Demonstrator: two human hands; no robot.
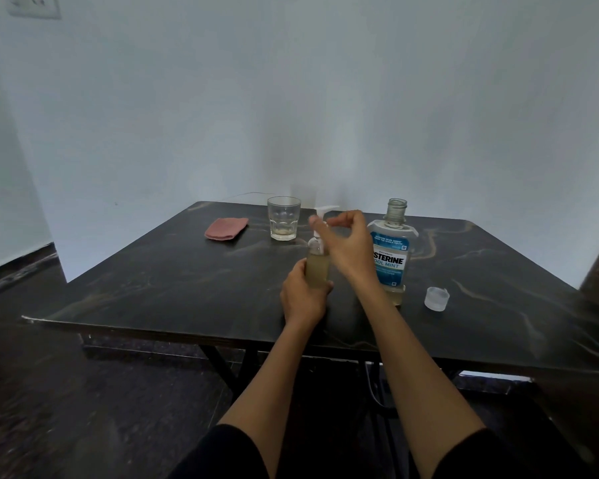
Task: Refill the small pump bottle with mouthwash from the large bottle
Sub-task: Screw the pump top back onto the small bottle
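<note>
A small clear pump bottle (316, 261) holding pale yellowish liquid stands upright on the dark table (173, 278). My left hand (303, 299) is wrapped around its lower body. My right hand (346, 247) is at the white pump head, fingertips pinching the pump collar near the neck. The large mouthwash bottle (393, 250), blue label, stands open just right of my right hand, with only a little liquid at its bottom. Its clear cap (436, 298) lies on the table to the right.
A glass tumbler (283, 217) stands behind the pump bottle with a trace of liquid in it. A folded pink cloth (226, 228) lies to its left. The table's near edge is below my wrists; a wall runs close behind.
</note>
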